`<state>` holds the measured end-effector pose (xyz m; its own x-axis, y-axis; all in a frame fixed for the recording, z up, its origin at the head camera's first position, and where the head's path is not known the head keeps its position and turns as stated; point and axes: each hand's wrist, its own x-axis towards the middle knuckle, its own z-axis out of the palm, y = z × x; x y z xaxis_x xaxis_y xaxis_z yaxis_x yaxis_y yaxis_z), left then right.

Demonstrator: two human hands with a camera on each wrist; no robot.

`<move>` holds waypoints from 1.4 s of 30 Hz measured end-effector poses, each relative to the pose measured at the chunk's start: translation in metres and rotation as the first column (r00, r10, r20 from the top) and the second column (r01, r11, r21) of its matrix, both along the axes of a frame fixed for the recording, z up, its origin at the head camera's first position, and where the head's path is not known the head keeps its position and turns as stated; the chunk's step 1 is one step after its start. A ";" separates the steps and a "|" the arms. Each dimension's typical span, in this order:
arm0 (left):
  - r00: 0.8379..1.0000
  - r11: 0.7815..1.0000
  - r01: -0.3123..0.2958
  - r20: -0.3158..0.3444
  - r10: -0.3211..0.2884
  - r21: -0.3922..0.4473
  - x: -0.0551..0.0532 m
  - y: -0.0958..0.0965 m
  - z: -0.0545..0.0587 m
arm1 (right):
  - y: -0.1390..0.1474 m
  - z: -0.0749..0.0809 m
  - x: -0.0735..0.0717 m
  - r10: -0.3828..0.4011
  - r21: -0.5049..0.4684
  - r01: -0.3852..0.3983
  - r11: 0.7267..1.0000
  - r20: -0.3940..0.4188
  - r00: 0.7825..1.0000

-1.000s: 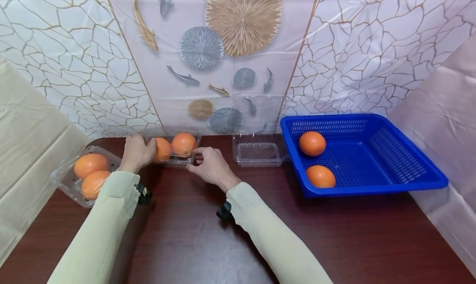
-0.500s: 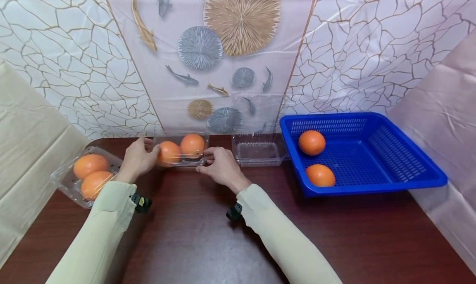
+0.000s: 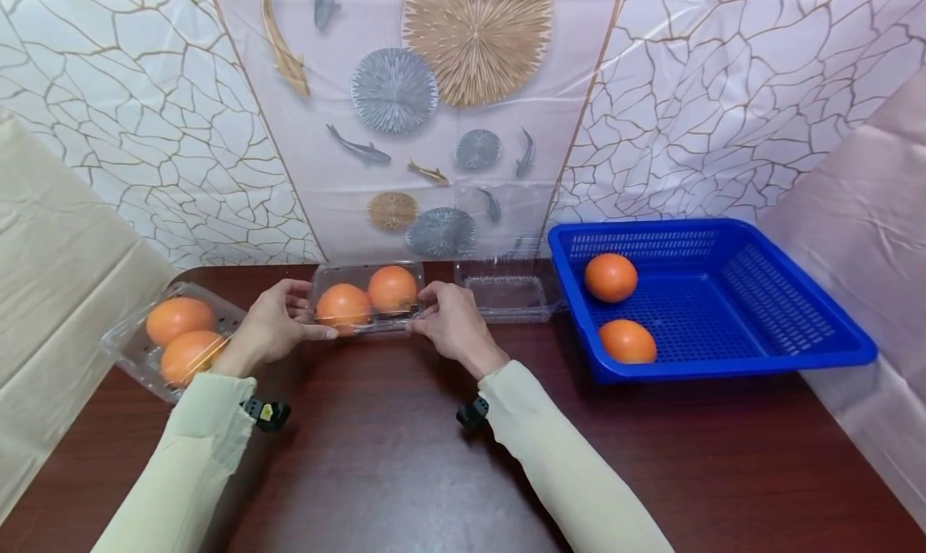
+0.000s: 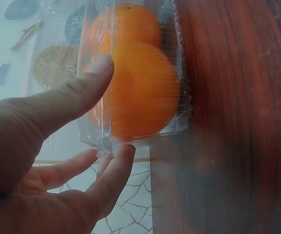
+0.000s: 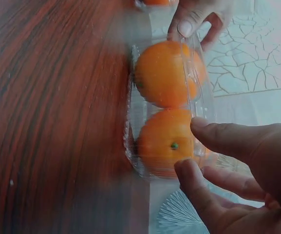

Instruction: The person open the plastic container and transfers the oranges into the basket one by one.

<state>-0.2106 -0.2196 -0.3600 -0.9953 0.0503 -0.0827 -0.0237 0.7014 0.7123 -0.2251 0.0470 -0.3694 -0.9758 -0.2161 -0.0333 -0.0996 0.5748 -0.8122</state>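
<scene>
Between both hands, near the back edge of the table, is a clear plastic clamshell box (image 3: 376, 326) with two oranges, a nearer one (image 3: 343, 307) and a farther one (image 3: 393, 288). Its lid lies over the fruit. The left hand (image 3: 271, 325) grips the box's left end, its thumb (image 4: 94, 73) along the rim and its fingers at the end wall in the left wrist view. At the other end, the right hand (image 3: 457, 325) pinches the rim between thumb and fingers. An orange's green stem mark shows through the plastic in the right wrist view, beside the right thumb (image 5: 218, 134).
Left of the hands sits another clear box (image 3: 137, 374) with two oranges. A third clear box (image 3: 506, 297), lid raised, stands just right of the right hand. Farther right is a blue basket (image 3: 731, 368) with two oranges. A patterned sheet (image 3: 434, 159) hangs behind the dark wooden table (image 3: 376, 448).
The clamshell box with its two oranges has slid right, both hands moving with it. The left hand has come round to the box's end, its thumb now stretched along the front.
</scene>
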 end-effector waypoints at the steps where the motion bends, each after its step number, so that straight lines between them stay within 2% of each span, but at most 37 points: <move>1: 1.000 1.000 0.000 -0.001 0.000 -0.004 0.001 0.001 0.000 | 0.001 0.000 0.000 0.000 0.016 0.000 1.000 -0.008 1.000; 5: 1.000 1.000 0.009 0.001 -0.009 -0.003 0.004 0.003 -0.001 | 0.003 0.003 0.003 0.016 0.122 -0.007 0.993 -0.075 0.997; 10: 1.000 1.000 -0.020 -0.008 0.020 0.003 0.008 0.011 -0.001 | 0.004 0.011 0.005 0.028 0.271 0.016 0.962 -0.161 0.987; 17: 0.997 0.999 -0.050 -0.050 0.050 -0.001 0.011 0.020 -0.001 | 0.000 0.019 0.008 0.006 0.366 0.060 0.929 -0.176 0.984; 20: 0.996 0.997 -0.077 -0.041 0.077 0.001 0.012 0.022 -0.001 | -0.003 0.018 0.008 -0.022 0.358 0.085 0.930 -0.177 0.984; 25: 0.992 0.992 -0.125 0.025 0.124 0.034 0.012 0.022 -0.003 | -0.003 0.016 0.008 -0.099 0.242 0.125 0.962 -0.114 0.989; 28: 0.991 0.990 -0.128 0.044 0.126 0.062 0.010 0.022 -0.005 | -0.002 0.016 0.008 -0.130 0.208 0.149 0.967 -0.101 0.986; 31: 0.991 0.987 -0.121 0.064 0.114 0.103 0.008 0.021 -0.007 | -0.001 0.016 0.008 -0.146 0.227 0.168 0.959 -0.111 0.983; 35: 0.988 0.978 -0.128 0.106 0.112 0.163 0.006 0.021 -0.009 | -0.002 0.017 0.010 -0.134 0.270 0.177 0.947 -0.169 0.976; 39: 0.983 0.974 -0.146 0.136 0.123 0.175 0.006 0.019 -0.010 | -0.007 0.017 0.012 -0.099 0.301 0.179 0.937 -0.261 0.960; 42: 0.982 0.974 -0.147 0.145 0.123 0.171 0.006 0.017 -0.009 | -0.010 0.016 0.012 -0.097 0.291 0.183 0.939 -0.285 0.954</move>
